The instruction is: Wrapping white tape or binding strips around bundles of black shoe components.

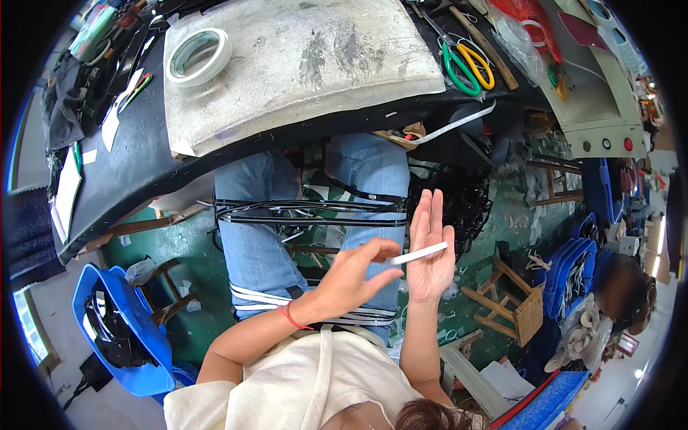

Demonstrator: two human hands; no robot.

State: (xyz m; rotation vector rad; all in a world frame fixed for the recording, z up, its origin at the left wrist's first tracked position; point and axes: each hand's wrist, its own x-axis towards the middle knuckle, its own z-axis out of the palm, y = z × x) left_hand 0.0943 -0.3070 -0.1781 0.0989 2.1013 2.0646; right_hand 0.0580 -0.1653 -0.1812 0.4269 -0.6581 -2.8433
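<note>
Pinched between the thumb and forefinger of my left hand (356, 278) is a short, flat white strip (421, 253). It crosses in front of the palm of my right hand (432, 266), and its far end comes close to the right thumb. My right hand is open, palm turned up and fingers stretched out. I cannot tell whether the strip touches the palm. Below the hands, glossy black strips (312, 213) lie across my thighs. White strips (265, 295) lie over my lap, nearer my body.
A stained white sheet (308, 64) covers the bench, with a tape roll (215, 73) on it. Scissors with green and yellow handles (460, 70) lie beside a wooden-handled tool (494, 57). A blue bin (143, 358) stands left, a wooden stool (527, 315) right. Black strips (459, 204) heap beside my knee.
</note>
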